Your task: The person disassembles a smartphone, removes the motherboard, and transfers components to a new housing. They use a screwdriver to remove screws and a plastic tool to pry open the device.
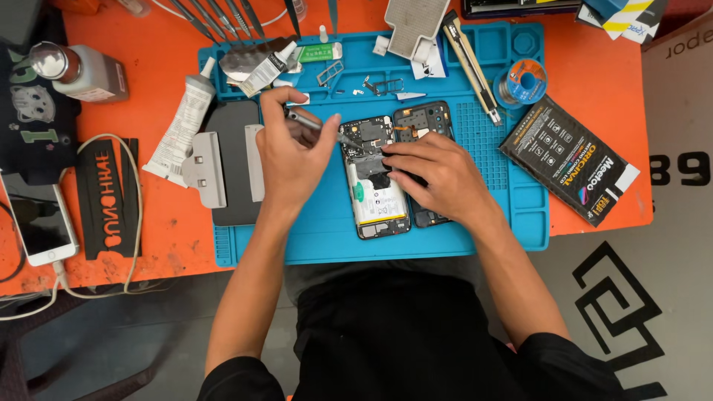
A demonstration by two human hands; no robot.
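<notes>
Head view, looking down at our two hands over a blue silicone mat (pixel 512 200) on an orange table (pixel 148 67); opened phone (pixel 375 178) lies face down in the mat's middle, boards and pale battery (pixel 379 202) exposed; its dark back cover (pixel 425 122) sits just beside it on the right, partly under our right hand.

Left hand (pixel 293 152) has fingers pinched narrow around a slim grey screwdriver (pixel 316 122); tip angles down onto the phone's upper board. Right hand (pixel 438 174) lies flat, fingertips (pixel 390 152) pressing the phone near a metal shield just right of the tip, nothing gripped.

Risks, as we judge them: tip could skid off and scratch the board or nick a flex, since the angle is shallow; a slip downward would reach the battery, which lies just below the tip; small loose parts (pixel 382 85) at the mat's top could be knocked by our wrist.

Glue tube (pixel 182 122), white phone (pixel 41 219) on cable and black packet (pixel 568 160) lie well apart from the hands.
</notes>
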